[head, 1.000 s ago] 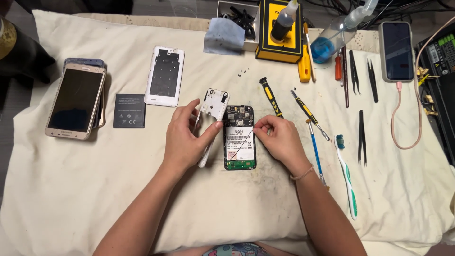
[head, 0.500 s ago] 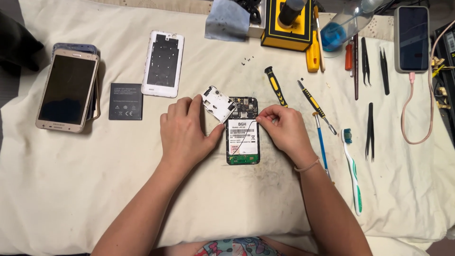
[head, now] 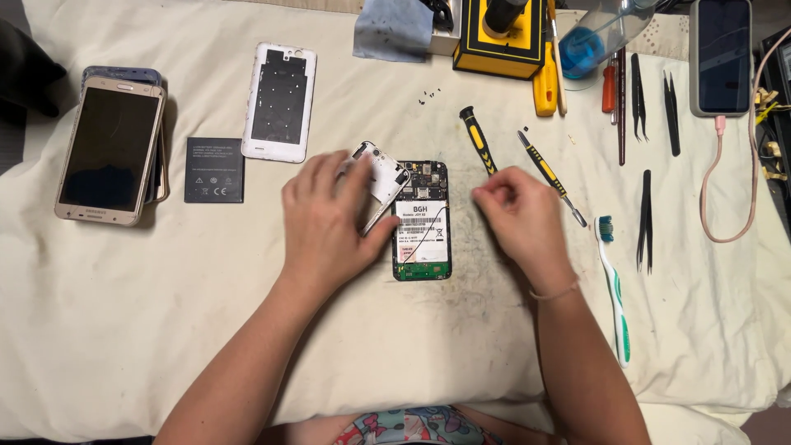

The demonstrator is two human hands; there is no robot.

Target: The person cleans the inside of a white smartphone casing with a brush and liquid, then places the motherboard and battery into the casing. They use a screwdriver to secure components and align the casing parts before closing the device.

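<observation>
Your left hand [head: 334,222] is clamped on the thin white plastic inner frame [head: 381,177], thumb under its lower edge and fingers curled over the top, holding it tilted up off the opened black smartphone with its bare circuit board and white label [head: 422,221] — the phone lies flat on the cream cloth [head: 165,330], just right of that hand. Your right hand [head: 521,221] hovers beside the phone with fingertips pinched together; whether they hold anything, I cannot tell. The frame looks light and bendy, likely to crack if twisted, so grip it by the long edges, not the corners. The phone looks stiff but fragile, with a thin black wire across it; take it by the sides. Its long axis runs away from you, camera end farthest — the frame angles up and to the right
</observation>
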